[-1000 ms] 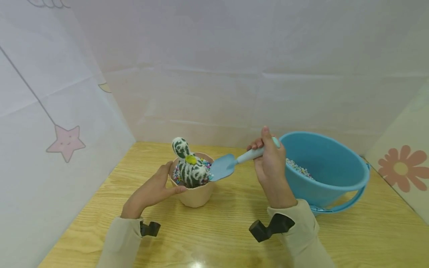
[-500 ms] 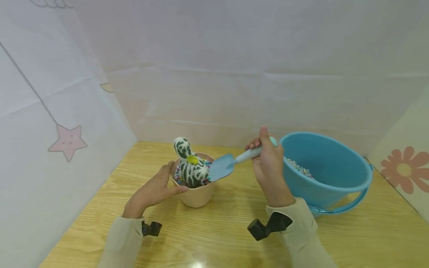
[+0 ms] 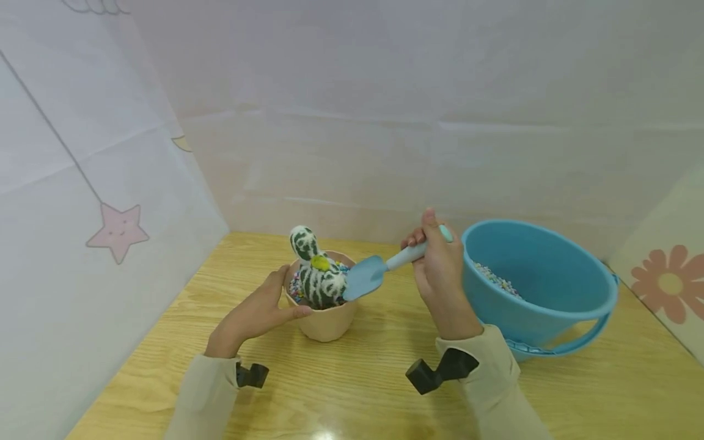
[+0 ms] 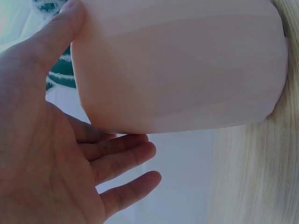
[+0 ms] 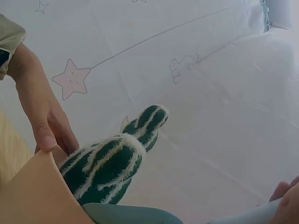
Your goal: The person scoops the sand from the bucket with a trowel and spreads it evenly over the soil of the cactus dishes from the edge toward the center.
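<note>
A peach flowerpot (image 3: 328, 325) stands on the wooden table, holding small coloured beads (image 3: 296, 287) and a fuzzy green-and-white cactus (image 3: 319, 284) with a yellow flower. My left hand (image 3: 258, 311) holds the pot at its left side, thumb at the front rim. In the left wrist view, some fingers (image 4: 124, 161) touch the pot wall while others stand off it. My right hand (image 3: 440, 269) grips the pale handle of a blue trowel (image 3: 365, 278), thumb up along its end. The blade slants down over the pot's right rim beside the cactus; its tip's contact with the beads is unclear.
A large blue bucket (image 3: 544, 324) with more beads (image 3: 497, 281) inside stands at the right, close to my right wrist. Its handle (image 3: 583, 342) hangs at the front. Printed cloth walls (image 3: 352, 165) close off the back and sides of the table (image 3: 352, 391).
The view has shifted slightly, so pot and bucket appear farther right. The trowel blade has edged left over the pot, covering beads right of the cactus. Both hands keep their holds.
</note>
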`<state>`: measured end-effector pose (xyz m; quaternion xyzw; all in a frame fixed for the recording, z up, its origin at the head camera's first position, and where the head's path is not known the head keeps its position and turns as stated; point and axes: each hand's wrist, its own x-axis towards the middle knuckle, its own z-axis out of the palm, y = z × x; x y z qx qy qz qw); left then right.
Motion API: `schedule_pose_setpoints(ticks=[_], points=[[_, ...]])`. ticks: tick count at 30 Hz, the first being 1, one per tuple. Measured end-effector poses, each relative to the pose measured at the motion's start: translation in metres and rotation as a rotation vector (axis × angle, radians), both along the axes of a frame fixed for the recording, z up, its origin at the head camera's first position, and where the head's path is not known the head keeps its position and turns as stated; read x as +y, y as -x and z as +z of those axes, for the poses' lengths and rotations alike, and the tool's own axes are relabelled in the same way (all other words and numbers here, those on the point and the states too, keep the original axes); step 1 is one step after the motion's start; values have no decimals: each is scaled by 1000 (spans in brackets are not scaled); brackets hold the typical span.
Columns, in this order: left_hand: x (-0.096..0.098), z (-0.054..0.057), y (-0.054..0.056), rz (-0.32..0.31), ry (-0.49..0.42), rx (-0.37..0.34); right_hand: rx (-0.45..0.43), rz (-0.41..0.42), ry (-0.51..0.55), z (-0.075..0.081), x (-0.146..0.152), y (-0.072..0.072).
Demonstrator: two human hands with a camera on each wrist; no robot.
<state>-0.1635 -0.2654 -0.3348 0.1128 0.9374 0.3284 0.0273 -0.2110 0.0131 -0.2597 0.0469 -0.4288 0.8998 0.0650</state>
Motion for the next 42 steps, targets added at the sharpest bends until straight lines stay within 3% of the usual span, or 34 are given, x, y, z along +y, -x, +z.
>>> schedule_pose_setpoints(ticks=[8,16,24,34,42], points=[[0,1,1,4,7,0,30,-3,-7,2,-4,0],[2,-1,2,2,0,-5,8,16,-91,-1,-9,3],[5,-4,8,-21,2,0,41,-45,-158,-1,-7,5],[3,-7,8,-26,-27,-1,41,-67,-152,-4,-4,2],[-8,-2,4,-22,9,9,67,-94,-91,-4,-3,-1]])
